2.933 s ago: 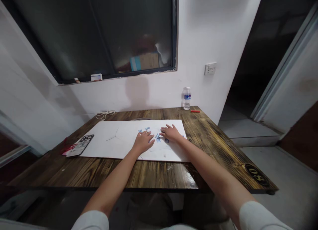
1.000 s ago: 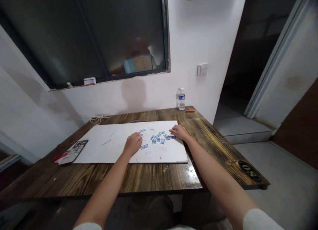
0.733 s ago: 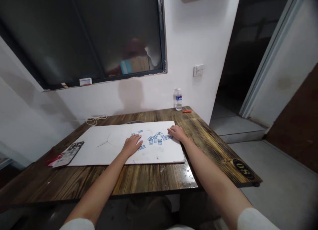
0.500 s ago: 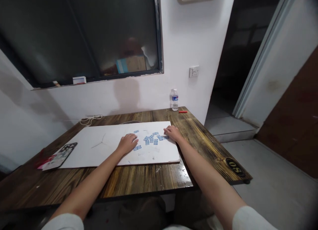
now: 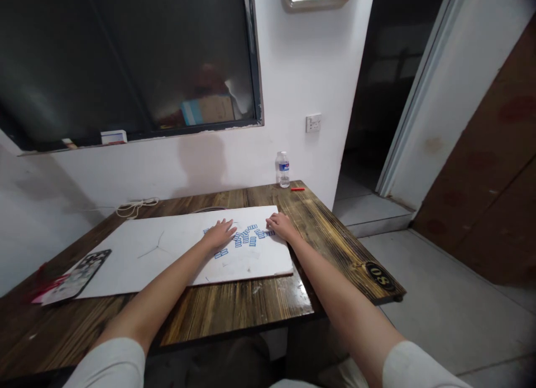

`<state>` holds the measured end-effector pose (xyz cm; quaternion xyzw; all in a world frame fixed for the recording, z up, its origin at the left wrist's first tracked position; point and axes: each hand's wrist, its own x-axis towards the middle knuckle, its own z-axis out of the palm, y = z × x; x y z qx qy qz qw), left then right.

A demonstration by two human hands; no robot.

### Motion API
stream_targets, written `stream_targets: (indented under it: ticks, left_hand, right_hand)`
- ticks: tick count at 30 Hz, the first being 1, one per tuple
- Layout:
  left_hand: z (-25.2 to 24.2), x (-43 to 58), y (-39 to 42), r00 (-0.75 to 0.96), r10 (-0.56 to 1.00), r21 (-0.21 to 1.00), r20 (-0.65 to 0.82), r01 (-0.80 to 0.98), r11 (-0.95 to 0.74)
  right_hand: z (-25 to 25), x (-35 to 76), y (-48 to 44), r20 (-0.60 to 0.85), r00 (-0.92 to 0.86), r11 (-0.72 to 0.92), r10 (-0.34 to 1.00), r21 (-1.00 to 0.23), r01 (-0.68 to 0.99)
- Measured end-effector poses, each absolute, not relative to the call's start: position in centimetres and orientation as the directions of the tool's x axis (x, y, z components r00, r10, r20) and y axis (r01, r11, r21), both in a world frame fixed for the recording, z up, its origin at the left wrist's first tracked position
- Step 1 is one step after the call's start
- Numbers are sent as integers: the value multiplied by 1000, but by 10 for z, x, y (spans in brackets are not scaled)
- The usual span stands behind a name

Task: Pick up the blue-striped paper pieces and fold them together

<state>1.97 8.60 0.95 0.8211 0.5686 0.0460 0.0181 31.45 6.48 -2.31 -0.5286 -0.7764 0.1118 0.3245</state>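
Note:
Several small blue-and-white pieces [image 5: 245, 238] lie loosely grouped on a white board [image 5: 125, 265]; they look like flat tiles with blue edges, too small to name. My left hand [image 5: 219, 234] rests over the left side of the group, fingers spread, partly covering pieces there. Two pieces [image 5: 220, 254] lie just below it. On the board's right edge, my right hand [image 5: 280, 226] has its fingers loosely bent and apart, close to the rightmost pieces [image 5: 270, 233]. I see nothing held in either hand.
The board lies on a dark wooden table [image 5: 243, 301]. A phone-like patterned slab [image 5: 90, 272] sits at the board's left end. Behind are a white cable [image 5: 136, 207], a water bottle [image 5: 283, 170] and a red pen-like stick [image 5: 297, 189].
My left hand has moved rightward over the board toward the group of pieces, its fingers more spread. My right hand stays by the right edge. The whole view has shifted slightly.

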Motion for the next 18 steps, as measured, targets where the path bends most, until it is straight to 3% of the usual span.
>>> stream_targets:
  ticks: [11,18]
  left_hand:
    - [23,51,80,416,909,-43,-38,908,-417]
    - [19,35,69,402,915,-48,-27,914,-403]
  right_hand:
    - [-23,314,66,398,-210,419,893,-563,713]
    - [-18,314,63,388,-200,408,900,-586,700]
